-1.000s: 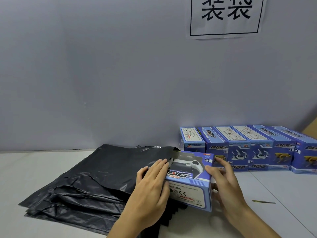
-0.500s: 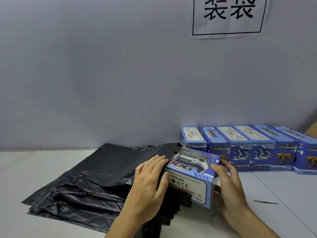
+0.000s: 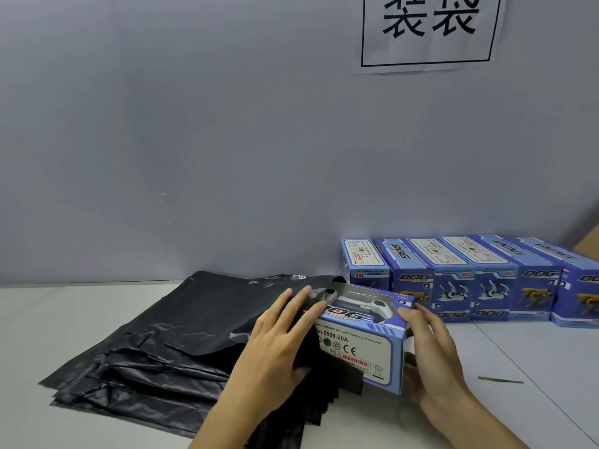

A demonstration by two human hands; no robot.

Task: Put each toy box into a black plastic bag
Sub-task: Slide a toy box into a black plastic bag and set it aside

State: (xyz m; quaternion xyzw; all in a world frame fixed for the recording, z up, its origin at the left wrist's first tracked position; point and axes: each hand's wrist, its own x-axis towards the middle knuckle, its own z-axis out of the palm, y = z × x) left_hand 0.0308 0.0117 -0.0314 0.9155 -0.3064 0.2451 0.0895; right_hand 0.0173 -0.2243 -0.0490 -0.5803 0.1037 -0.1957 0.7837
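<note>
Two hands work at one blue toy box (image 3: 359, 338), which lies tilted near the front of the white counter (image 3: 81, 319), its left end tucked into the mouth of the top black plastic bag (image 3: 207, 315). The left hand (image 3: 275, 345) lies on the bag's upper film at the opening, fingers (image 3: 299, 301) fairly straight along the top and the thumb below, pinching the plastic against the box's left end. The right hand (image 3: 431, 354) cups the box's right end, fingers curled round its top and bottom edges, gripping it. The box's window shows a white toy, and its near face reads "No.5599-20A". Under the top bag lies a stack of flat black bags (image 3: 129, 384). Behind, along the grey wall, stands a row of matching blue boxes (image 3: 470, 280). A paper sign (image 3: 428, 30) with black characters hangs on the wall above them. A thin green strip (image 3: 500, 380) lies on the counter to the right.
</note>
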